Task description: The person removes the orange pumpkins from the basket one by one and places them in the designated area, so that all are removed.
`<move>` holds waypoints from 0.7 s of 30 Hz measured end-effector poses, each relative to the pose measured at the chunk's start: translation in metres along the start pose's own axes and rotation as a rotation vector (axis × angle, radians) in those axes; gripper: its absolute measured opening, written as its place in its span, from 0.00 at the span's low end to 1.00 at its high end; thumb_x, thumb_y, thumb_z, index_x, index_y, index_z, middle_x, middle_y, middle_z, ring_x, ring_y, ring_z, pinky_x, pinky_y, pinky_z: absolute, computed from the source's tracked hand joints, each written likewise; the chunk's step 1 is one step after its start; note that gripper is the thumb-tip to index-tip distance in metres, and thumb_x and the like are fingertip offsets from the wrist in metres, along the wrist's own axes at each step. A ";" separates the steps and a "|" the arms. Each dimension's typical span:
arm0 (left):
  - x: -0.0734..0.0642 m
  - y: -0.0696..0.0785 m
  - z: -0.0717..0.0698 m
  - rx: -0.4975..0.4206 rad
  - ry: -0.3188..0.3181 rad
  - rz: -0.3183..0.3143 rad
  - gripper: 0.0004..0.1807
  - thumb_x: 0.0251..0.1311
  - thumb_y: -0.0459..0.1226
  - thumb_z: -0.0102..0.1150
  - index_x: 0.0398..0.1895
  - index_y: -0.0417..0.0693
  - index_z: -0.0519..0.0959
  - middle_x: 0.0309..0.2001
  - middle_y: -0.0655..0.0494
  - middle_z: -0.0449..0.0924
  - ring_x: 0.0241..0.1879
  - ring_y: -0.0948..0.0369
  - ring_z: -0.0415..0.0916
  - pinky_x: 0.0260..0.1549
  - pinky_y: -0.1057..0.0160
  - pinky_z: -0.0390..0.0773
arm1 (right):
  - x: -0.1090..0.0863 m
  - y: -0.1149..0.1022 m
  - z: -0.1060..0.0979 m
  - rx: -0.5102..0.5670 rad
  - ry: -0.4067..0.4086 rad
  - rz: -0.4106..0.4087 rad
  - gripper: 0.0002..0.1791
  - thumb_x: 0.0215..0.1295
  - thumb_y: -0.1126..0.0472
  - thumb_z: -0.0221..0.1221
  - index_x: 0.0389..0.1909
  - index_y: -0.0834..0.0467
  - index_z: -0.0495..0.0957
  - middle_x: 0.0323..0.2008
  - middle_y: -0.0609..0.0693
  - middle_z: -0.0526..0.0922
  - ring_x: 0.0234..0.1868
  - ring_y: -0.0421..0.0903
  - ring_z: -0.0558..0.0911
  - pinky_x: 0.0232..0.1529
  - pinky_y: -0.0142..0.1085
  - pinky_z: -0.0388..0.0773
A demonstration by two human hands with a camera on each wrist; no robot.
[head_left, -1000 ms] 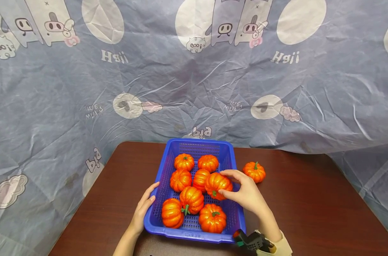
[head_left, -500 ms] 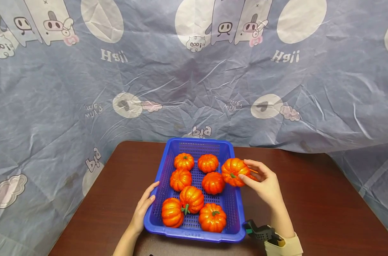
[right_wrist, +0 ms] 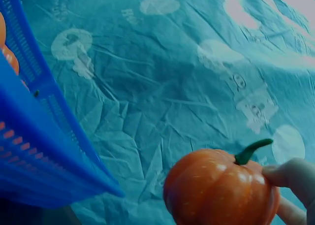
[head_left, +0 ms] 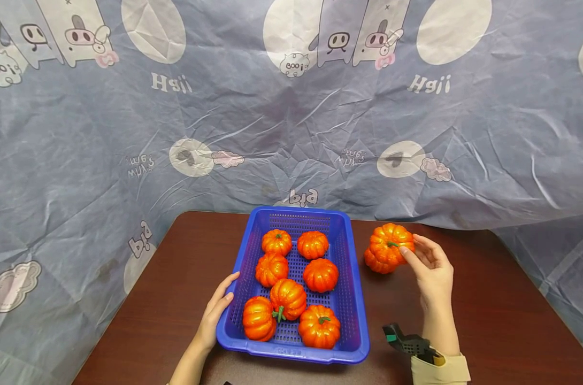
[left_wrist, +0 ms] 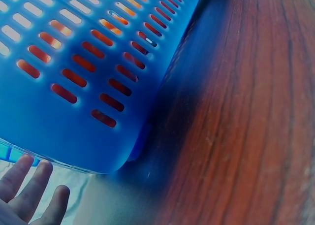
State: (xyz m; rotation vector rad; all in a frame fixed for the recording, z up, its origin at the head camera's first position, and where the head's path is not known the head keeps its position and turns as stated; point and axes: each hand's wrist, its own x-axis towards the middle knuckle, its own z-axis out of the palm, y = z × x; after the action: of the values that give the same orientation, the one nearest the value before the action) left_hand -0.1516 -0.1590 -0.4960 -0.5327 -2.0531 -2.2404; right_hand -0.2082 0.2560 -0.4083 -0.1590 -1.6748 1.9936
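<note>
Crumpled grey-blue cloth (head_left: 282,117), printed with cartoon figures, hangs behind a dark brown table (head_left: 503,310) on which a blue basket (head_left: 272,350) stands. Over the last second one orange pumpkin (head_left: 390,235) has travelled: first it was above the right half of the basket, then at the right rim, and now it is well clear of that rim, above the far right part of the table. The right hand (head_left: 433,262) has carried it across and keeps it grasped, thumb on the near face by the green stem (head_left: 393,244); the right wrist view also shows the thumb pressed beside that stem. From the head it overlaps a second pumpkin (head_left: 379,264) on the table; whether the two touch cannot be told. Seven pumpkins (head_left: 319,327) lie in the basket, the middle one on the right side sitting a little further right than a second ago. Meanwhile the left hand (head_left: 216,313) has stayed at the left rim, its fingers extended against it rather than wrapped round. My reading is that getting this pumpkin out of the basket is done, while letting go of it is not: one fewer inside, and no release yet.
</note>
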 end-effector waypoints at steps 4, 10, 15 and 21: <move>0.000 0.000 0.001 -0.002 0.015 -0.004 0.25 0.71 0.36 0.33 0.69 0.39 0.56 0.66 0.38 0.55 0.60 0.52 0.63 0.53 0.67 0.67 | 0.006 0.004 -0.010 0.044 0.095 0.048 0.23 0.50 0.72 0.67 0.50 0.63 0.78 0.40 0.46 0.81 0.43 0.41 0.78 0.40 0.23 0.74; 0.000 0.000 0.001 -0.004 0.023 -0.015 0.25 0.71 0.36 0.33 0.69 0.40 0.56 0.66 0.38 0.56 0.60 0.52 0.63 0.53 0.67 0.67 | 0.013 0.011 -0.024 0.106 0.204 0.101 0.23 0.49 0.69 0.69 0.49 0.61 0.78 0.39 0.47 0.80 0.39 0.39 0.78 0.33 0.23 0.76; 0.000 0.000 0.001 -0.002 0.022 -0.013 0.25 0.71 0.36 0.33 0.69 0.40 0.56 0.66 0.38 0.56 0.60 0.52 0.63 0.53 0.67 0.67 | 0.020 0.018 -0.035 0.141 0.292 0.163 0.25 0.47 0.66 0.71 0.49 0.59 0.79 0.40 0.46 0.79 0.41 0.39 0.76 0.31 0.24 0.76; 0.000 -0.001 0.001 -0.004 0.018 -0.015 0.25 0.71 0.36 0.33 0.69 0.40 0.56 0.66 0.38 0.56 0.60 0.53 0.63 0.53 0.67 0.67 | 0.025 0.026 -0.043 0.185 0.342 0.200 0.25 0.48 0.65 0.71 0.50 0.58 0.77 0.41 0.48 0.75 0.41 0.39 0.74 0.30 0.24 0.76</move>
State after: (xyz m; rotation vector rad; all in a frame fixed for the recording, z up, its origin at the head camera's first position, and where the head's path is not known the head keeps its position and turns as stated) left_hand -0.1515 -0.1584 -0.4965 -0.4974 -2.0517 -2.2492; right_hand -0.2199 0.3027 -0.4371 -0.5852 -1.2955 2.1104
